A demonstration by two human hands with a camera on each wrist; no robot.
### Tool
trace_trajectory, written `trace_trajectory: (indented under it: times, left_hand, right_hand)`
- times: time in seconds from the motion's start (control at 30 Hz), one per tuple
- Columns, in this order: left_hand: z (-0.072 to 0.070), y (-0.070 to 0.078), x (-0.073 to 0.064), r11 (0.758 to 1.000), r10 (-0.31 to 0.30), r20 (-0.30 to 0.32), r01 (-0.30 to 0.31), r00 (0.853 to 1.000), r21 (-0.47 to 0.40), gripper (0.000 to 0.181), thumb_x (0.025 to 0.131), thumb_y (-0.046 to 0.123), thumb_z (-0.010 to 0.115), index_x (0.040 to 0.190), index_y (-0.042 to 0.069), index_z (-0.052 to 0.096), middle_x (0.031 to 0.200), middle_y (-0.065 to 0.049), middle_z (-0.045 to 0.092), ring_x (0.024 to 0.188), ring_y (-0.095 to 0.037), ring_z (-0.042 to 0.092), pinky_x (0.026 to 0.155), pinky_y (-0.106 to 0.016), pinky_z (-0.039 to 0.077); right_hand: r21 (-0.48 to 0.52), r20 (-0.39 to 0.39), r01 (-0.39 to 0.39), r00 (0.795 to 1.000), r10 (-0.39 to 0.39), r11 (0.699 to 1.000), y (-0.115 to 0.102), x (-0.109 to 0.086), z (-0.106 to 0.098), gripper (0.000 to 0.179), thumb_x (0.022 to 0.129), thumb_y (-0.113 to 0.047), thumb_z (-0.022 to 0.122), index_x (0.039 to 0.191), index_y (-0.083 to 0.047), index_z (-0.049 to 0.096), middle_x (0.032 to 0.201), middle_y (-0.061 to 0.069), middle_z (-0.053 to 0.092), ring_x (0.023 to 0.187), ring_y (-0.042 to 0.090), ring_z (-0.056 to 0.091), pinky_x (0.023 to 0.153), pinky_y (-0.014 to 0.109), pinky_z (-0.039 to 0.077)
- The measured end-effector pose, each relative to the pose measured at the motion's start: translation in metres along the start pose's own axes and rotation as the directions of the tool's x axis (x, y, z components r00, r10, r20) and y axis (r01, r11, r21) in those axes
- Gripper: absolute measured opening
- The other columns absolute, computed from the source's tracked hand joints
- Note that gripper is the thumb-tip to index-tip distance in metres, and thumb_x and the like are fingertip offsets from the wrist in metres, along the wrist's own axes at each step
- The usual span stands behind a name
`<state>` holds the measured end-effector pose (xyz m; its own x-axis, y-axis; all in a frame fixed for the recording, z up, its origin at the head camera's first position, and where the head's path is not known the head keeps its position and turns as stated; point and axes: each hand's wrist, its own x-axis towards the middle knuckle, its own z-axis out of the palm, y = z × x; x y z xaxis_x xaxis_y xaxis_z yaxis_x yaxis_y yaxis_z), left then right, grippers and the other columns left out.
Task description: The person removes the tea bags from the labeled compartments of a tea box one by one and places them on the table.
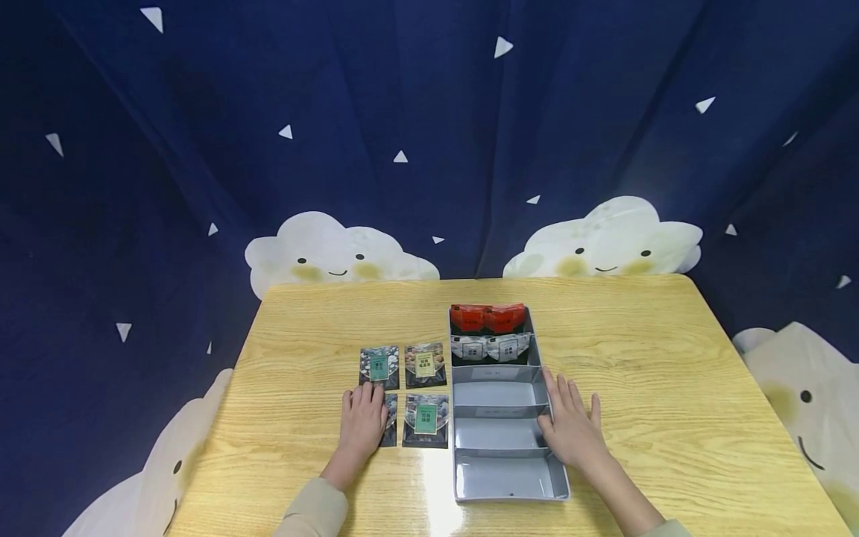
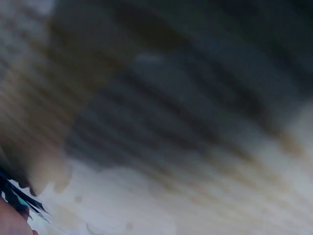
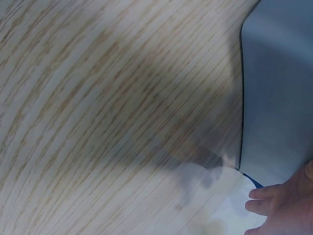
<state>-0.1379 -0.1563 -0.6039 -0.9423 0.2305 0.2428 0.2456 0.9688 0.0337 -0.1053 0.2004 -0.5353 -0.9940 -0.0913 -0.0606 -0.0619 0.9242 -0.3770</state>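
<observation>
My left hand (image 1: 363, 419) rests over a dark packet (image 1: 390, 425) and covers most of it. Its fingertips reach the lower edge of another dark packet with a green label (image 1: 379, 367). To the right lie a packet with a yellow label (image 1: 425, 365) and a packet with a green label (image 1: 426, 419). A grey divided box (image 1: 511, 492) stands beside them. Against its right wall, my right hand (image 1: 576, 426) rests with fingers spread and thumb over the rim. The right wrist view shows those fingers (image 3: 261, 205) beside the grey wall (image 3: 276, 98). The left wrist view is mostly blurred.
Red packets (image 1: 488, 319) stand in the box's far compartment, with silver-white packets (image 1: 491, 347) in the one before it. Grey dividers (image 1: 499, 410) split the nearer part. Beneath everything is a wooden table (image 1: 658, 373), with a dark blue curtain (image 1: 443, 97) behind.
</observation>
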Motion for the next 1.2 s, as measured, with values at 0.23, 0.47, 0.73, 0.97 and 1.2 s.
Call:
trace_trajectory:
  times: [0.23, 0.47, 0.73, 0.97, 1.2]
  left_hand:
    - [0.001, 0.001, -0.001, 1.000, -0.019, 0.022, 0.018, 1.000, 0.014, 0.016, 0.091, 0.021, 0.046, 0.099, 0.008, 0.045, 0.099, -0.011, 0.040, 0.096, -0.029, 0.039, 0.086, -0.046, 0.028]
    - [0.000, 0.000, -0.001, 1.000, -0.013, -0.012, 0.013, 1.000, 0.014, 0.022, 0.089, 0.022, 0.047, 0.106, 0.007, 0.045, 0.101, -0.011, 0.040, 0.094, -0.029, 0.038, 0.085, -0.046, 0.028]
    - [-0.018, 0.013, 0.008, 0.997, -0.057, -0.012, 0.056, 0.998, -0.048, 0.030, 0.091, 0.024, 0.047, 0.116, 0.008, 0.047, 0.108, -0.012, 0.044, 0.102, -0.029, 0.041, 0.091, -0.048, 0.028]
    - [-0.047, 0.054, 0.016, 0.989, -0.034, -0.059, 0.025, 0.998, -0.146, 0.048, 0.089, 0.031, 0.048, 0.129, 0.005, 0.045, 0.125, -0.015, 0.045, 0.115, -0.032, 0.041, 0.095, -0.050, 0.028]
    - [-0.061, 0.090, 0.014, 0.989, 0.010, 0.015, -0.008, 1.000, -0.148, 0.070, 0.088, 0.046, 0.044, 0.142, 0.003, 0.031, 0.144, -0.016, 0.031, 0.133, -0.032, 0.026, 0.104, -0.052, 0.021]
  right_hand:
    - [0.009, 0.002, 0.000, 1.000, 0.000, 1.000, -0.001, 0.000, -0.001, 0.074, 0.087, -0.021, 0.046, 0.148, -0.015, 0.005, 0.145, 0.029, 0.019, 0.132, 0.047, 0.016, 0.101, 0.065, -0.003]
    - [0.012, 0.009, -0.004, 1.000, 0.004, 1.000, -0.002, 0.000, -0.002, 0.074, 0.087, -0.020, 0.046, 0.148, -0.015, 0.005, 0.145, 0.029, 0.018, 0.132, 0.047, 0.015, 0.101, 0.065, -0.004]
    - [0.009, 0.006, -0.002, 1.000, 0.002, 1.000, -0.001, 0.000, -0.002, 0.074, 0.087, -0.020, 0.046, 0.148, -0.015, 0.004, 0.145, 0.029, 0.019, 0.132, 0.047, 0.016, 0.101, 0.065, -0.003]
    - [0.001, 0.004, -0.003, 1.000, 0.003, 1.000, -0.001, 0.000, -0.001, 0.074, 0.087, -0.020, 0.046, 0.148, -0.015, 0.005, 0.145, 0.029, 0.020, 0.132, 0.047, 0.016, 0.101, 0.065, -0.003]
    - [0.006, 0.006, -0.003, 1.000, 0.003, 1.000, -0.002, -0.001, -0.003, 0.074, 0.087, -0.020, 0.046, 0.148, -0.016, 0.004, 0.145, 0.029, 0.019, 0.132, 0.047, 0.016, 0.101, 0.065, -0.003]
